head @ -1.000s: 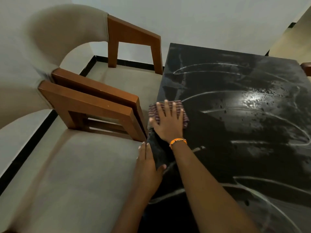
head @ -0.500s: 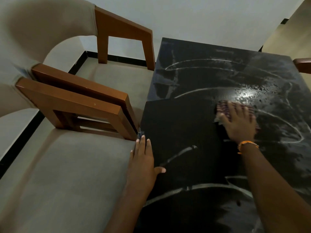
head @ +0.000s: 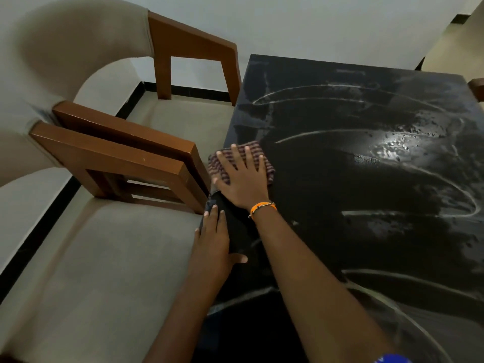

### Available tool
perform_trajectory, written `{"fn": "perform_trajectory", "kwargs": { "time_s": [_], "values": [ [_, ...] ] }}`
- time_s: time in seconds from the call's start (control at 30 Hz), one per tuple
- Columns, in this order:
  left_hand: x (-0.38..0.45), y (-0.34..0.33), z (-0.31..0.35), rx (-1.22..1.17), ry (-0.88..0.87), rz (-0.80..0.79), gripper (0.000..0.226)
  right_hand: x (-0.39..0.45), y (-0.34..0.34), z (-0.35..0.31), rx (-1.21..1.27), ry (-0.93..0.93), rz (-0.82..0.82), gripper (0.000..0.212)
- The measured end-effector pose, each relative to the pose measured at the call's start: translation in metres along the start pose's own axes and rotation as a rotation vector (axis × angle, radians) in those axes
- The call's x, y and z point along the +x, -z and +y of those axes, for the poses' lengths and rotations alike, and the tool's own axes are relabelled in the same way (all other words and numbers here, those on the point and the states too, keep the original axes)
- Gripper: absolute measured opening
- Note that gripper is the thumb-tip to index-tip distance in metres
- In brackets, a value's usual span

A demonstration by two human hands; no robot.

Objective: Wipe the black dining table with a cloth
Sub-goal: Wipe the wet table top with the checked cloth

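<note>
The black dining table (head: 366,179) fills the right side, its glossy top streaked with curved wet wipe marks. A red and dark checked cloth (head: 264,158) lies at the table's left edge. My right hand (head: 242,179), with an orange bracelet at the wrist, presses flat on the cloth with fingers spread. My left hand (head: 213,239) rests flat on the table's left edge nearer to me, fingers together, holding nothing.
Two beige cushioned chairs with brown wooden armrests (head: 117,158) stand tight against the table's left side. Another wooden chair arm (head: 478,87) shows at the far right. A white wall and black skirting run behind.
My right hand has swept the cloth from the table's middle back to its left edge, beside the chair armrest. My left hand stayed in place at the edge.
</note>
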State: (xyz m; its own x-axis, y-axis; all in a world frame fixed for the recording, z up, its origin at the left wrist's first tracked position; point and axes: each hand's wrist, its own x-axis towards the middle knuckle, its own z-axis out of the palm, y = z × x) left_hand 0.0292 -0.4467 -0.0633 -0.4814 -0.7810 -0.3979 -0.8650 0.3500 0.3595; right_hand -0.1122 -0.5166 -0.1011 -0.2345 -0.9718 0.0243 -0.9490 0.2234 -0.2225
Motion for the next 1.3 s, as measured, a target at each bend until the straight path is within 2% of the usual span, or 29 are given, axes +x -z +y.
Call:
{"fn": "perform_trajectory", "kwargs": {
  "time_s": [0.1,0.2,0.47,0.67,0.8,0.9,0.93,1.07,1.17,1.3],
  "values": [
    [-0.005,-0.004,0.02,0.03,-0.008,0.04,0.104,-0.009,0.004,0.021,0.002,0.099,-0.007,0.06],
    [-0.012,-0.018,0.056,0.005,-0.067,0.086,0.103,-0.022,0.015,0.069,0.009,0.067,0.0,0.059],
    [-0.026,-0.076,0.182,-0.019,-0.312,-0.003,0.103,-0.104,0.061,0.277,-0.027,-0.303,0.076,0.057],
    [-0.03,-0.111,0.244,0.149,-0.304,-0.142,0.108,-0.183,0.097,0.408,-0.025,-0.574,0.131,0.056],
    [-0.031,-0.116,0.255,0.178,-0.25,-0.144,0.112,-0.226,0.116,0.462,-0.007,-0.728,0.141,0.055],
    [-0.033,-0.115,0.256,0.199,-0.251,-0.138,0.112,-0.238,0.123,0.468,0.202,-0.843,0.183,0.056],
    [-0.033,-0.115,0.256,0.201,-0.253,-0.141,0.112,-0.239,0.123,0.465,0.205,-0.858,0.197,0.056],
    [-0.03,-0.117,0.258,0.21,-0.247,-0.145,0.113,-0.231,0.114,0.435,-0.01,-0.848,0.204,0.057],
    [-0.03,-0.117,0.26,0.236,-0.242,-0.148,0.114,-0.211,0.1,0.392,-0.041,-0.73,0.168,0.059],
    [-0.031,-0.116,0.265,0.279,-0.222,-0.132,0.115,-0.176,0.079,0.307,0.017,-0.451,0.104,0.06]
  ]
}}
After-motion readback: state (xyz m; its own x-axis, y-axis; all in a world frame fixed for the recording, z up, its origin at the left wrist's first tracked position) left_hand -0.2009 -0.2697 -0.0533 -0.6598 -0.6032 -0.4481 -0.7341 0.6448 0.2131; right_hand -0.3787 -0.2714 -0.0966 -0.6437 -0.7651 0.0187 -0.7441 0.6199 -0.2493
